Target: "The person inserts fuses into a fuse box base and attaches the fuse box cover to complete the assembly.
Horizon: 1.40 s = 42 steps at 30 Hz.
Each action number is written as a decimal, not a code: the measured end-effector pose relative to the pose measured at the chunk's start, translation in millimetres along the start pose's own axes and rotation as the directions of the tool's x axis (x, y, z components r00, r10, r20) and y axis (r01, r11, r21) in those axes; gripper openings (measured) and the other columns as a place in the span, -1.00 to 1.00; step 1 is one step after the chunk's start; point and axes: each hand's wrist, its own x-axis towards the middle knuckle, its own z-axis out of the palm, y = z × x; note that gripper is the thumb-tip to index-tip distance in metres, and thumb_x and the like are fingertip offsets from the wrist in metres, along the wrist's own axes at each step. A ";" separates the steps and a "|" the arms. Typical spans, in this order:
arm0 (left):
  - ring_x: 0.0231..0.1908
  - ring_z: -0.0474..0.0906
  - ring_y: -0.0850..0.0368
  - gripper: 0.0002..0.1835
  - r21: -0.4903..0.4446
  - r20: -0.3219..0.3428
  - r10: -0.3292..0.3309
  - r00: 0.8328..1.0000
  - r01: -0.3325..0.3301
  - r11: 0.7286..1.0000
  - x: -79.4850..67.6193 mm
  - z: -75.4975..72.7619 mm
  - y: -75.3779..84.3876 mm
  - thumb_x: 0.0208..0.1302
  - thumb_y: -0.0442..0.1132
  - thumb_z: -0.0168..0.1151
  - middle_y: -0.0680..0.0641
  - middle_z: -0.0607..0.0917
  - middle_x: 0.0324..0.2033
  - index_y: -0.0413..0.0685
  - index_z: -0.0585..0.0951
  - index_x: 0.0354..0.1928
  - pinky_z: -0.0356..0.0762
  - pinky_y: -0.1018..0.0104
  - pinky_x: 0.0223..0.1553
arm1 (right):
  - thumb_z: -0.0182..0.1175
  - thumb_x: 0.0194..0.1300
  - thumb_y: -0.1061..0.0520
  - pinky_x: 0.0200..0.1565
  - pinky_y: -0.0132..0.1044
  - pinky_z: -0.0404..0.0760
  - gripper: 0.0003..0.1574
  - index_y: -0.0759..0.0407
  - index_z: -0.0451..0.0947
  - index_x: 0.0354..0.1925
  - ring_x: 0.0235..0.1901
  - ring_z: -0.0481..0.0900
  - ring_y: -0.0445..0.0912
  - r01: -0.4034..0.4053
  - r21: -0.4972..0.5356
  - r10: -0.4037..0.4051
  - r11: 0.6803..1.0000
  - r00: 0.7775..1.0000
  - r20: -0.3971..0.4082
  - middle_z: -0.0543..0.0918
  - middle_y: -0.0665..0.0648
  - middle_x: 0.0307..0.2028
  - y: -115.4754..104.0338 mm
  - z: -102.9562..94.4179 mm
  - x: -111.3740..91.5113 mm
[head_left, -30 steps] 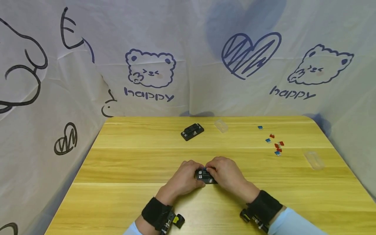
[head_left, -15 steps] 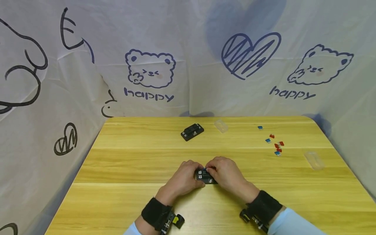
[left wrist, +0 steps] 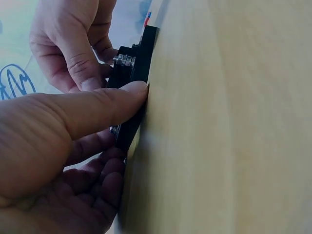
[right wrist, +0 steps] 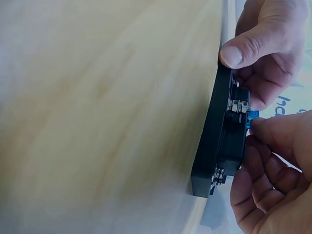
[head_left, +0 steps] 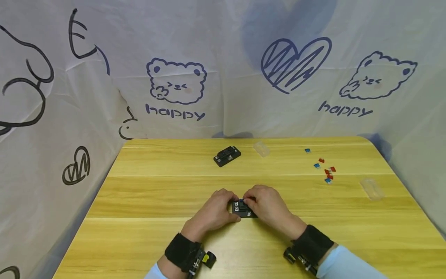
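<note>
My left hand (head_left: 214, 211) grips the left end of a black fuse block (head_left: 240, 213), thumb on its near edge and fingers on the far side. The block lies on the table and has metal terminal screws (right wrist: 237, 106) at its ends. From the right, my right hand (head_left: 268, 205) pinches a blue blade fuse (right wrist: 252, 117) between thumb and index finger, right at the top of the block's raised middle. In the right wrist view, part of the blue fuse shows beyond the fingertips; its lower part is hidden.
A second black fuse block (head_left: 227, 156) lies at the back, beside a clear plastic cover (head_left: 261, 149). Several loose blue fuses (head_left: 316, 166) and red fuses (head_left: 332, 169) are scattered at the back right. Another clear cover (head_left: 371, 189) lies near the right edge of the wooden table (head_left: 146, 193).
My left wrist and thumb have shifted slightly left along the block, and the head view has moved a little. The right hand keeps its pinch on the blue fuse.
</note>
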 end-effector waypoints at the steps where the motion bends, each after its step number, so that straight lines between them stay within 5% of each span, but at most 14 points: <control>1: -0.11 0.42 0.11 -0.49 0.003 -0.002 0.002 1.000 -0.002 1.000 -0.1 -0.1 -0.6 -0.07 -0.05 0.53 0.03 0.57 -0.14 -0.01 0.59 -0.05 0.46 0.19 -0.02 | 0.32 0.21 0.10 -0.29 -0.24 0.56 -0.93 0.05 0.71 -0.34 -0.38 0.56 -0.19 0.001 0.000 -0.001 1.000 1.000 -0.001 0.68 -0.05 -0.38 -0.1 -0.1 0.0; 42: -0.12 0.44 0.14 -0.52 -0.027 -0.005 0.015 1.000 -0.015 1.000 0.9 0.4 -5.0 -0.07 -0.03 0.53 0.07 0.59 -0.15 0.02 0.62 -0.07 0.47 0.21 -0.04 | 0.35 0.16 0.12 -0.29 -0.22 0.58 -0.96 0.03 0.72 -0.36 -0.38 0.55 -0.20 0.062 -0.042 -0.063 0.997 0.998 -0.022 0.66 -0.07 -0.42 -0.2 0.5 0.7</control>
